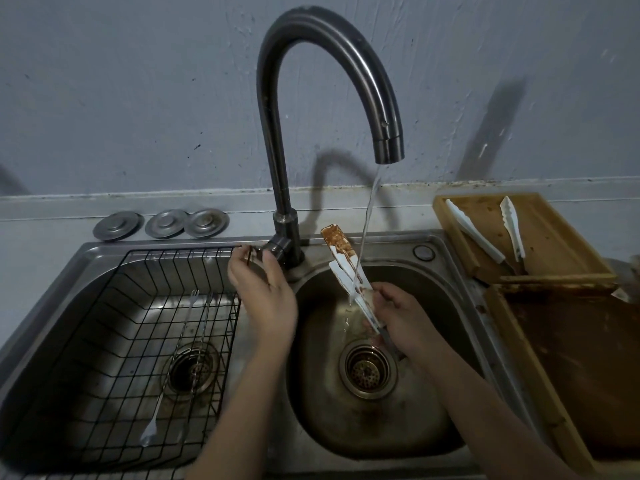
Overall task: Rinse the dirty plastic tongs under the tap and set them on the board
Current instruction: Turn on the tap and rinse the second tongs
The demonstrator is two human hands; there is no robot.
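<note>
Right hand point(401, 320) grasps brown-smeared white plastic tongs point(346, 265) under the curved dark metal tap's point(287, 98) thin stream, over the round steel basin point(433, 271); left hand's fingers point(249, 261) close on the tap lever; wooden board point(554, 237) alongside carries clean tongs point(474, 230).

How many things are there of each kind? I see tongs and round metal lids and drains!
White plastic tongs: 2, the dirty pair held in the right hand and a pair on the wooden board
Metal tongs in the wire basket: 1
Round metal lids: 3
Drains: 2
Taps: 1
Total: 9
</note>
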